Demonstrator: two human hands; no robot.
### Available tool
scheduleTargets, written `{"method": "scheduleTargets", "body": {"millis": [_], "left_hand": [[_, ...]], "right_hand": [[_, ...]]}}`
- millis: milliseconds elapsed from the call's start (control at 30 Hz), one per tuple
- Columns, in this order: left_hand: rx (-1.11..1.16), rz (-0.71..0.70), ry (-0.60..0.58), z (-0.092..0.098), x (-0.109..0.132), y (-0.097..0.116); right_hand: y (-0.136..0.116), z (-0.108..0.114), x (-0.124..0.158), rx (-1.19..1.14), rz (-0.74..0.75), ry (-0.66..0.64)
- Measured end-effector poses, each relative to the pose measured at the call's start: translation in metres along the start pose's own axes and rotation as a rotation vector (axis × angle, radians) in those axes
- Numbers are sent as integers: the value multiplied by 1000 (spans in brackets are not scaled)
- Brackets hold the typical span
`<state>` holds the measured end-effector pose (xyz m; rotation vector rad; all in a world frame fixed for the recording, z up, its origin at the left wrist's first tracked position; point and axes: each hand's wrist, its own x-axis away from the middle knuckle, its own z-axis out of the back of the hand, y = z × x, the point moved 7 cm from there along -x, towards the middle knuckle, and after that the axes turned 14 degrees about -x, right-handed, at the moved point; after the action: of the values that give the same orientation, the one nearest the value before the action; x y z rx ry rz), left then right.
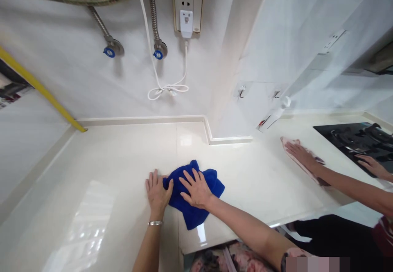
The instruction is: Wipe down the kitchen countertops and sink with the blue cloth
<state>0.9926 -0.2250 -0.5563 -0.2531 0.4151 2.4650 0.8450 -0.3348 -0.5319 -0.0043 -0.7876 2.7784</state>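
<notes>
A crumpled blue cloth [187,216] lies on the cream countertop [132,149]. Flat on top of it is my right hand [196,189], its fingers spread and pressing down. My left hand [158,192], with a silver bracelet at the wrist, rests at the cloth's left edge. Its fingers are stretched out on the counter and its thumb reaches the cloth. Both hands are open.
At the right, another person's hand lies on a pink cloth [307,154], the other hand near a black gas hob [344,141]. A white bottle [274,114] stands by the wall corner. A yellow pipe [46,86], valves and a plugged-in socket [188,6] line the wall.
</notes>
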Motion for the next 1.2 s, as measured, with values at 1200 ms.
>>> {"method": "scheduleTargets", "body": {"millis": [1200], "left_hand": [[197, -552, 66, 42, 108, 70]], "right_hand": [[128, 46, 77, -167, 65, 301]]}}
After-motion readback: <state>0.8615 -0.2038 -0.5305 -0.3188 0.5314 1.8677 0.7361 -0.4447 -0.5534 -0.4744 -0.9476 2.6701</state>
